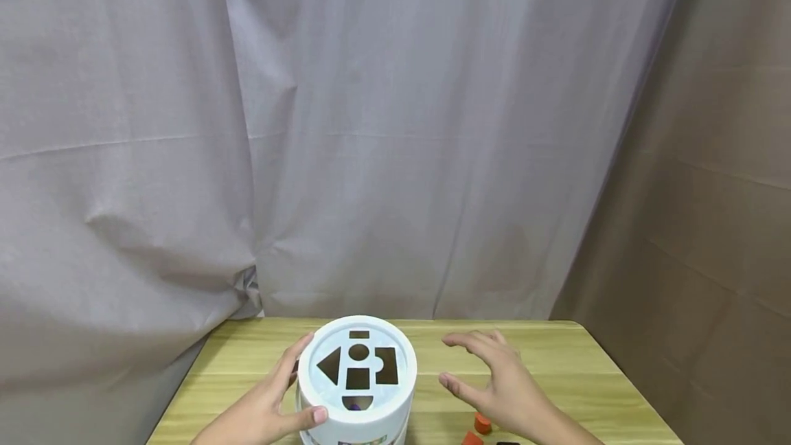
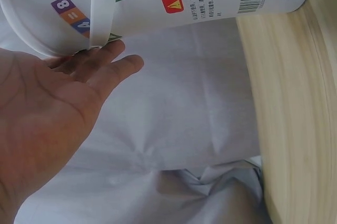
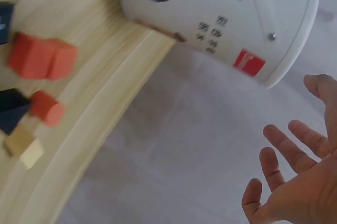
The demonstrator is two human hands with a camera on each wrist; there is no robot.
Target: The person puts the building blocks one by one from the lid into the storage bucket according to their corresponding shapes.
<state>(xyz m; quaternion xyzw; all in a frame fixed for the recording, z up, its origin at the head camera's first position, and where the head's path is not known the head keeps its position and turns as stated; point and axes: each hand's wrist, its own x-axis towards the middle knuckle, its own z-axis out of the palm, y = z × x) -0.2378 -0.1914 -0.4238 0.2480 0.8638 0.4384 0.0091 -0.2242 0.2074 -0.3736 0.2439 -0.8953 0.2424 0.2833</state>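
A white shape-sorter bucket stands upright on the table, its pale lid cut with several shaped holes. My left hand holds the bucket at its upper left, thumb on the front of the rim and fingers along the left side. In the left wrist view, those fingertips touch the wall by the white handle. To the right of the bucket, apart from it, my right hand hovers with fingers spread and nothing held. Something purple shows through the lid's front hole.
Several blocks lie on the table near its front right: red blocks, a red cylinder, a dark block and a yellowish block. Grey curtains hang behind the wooden table and along its sides.
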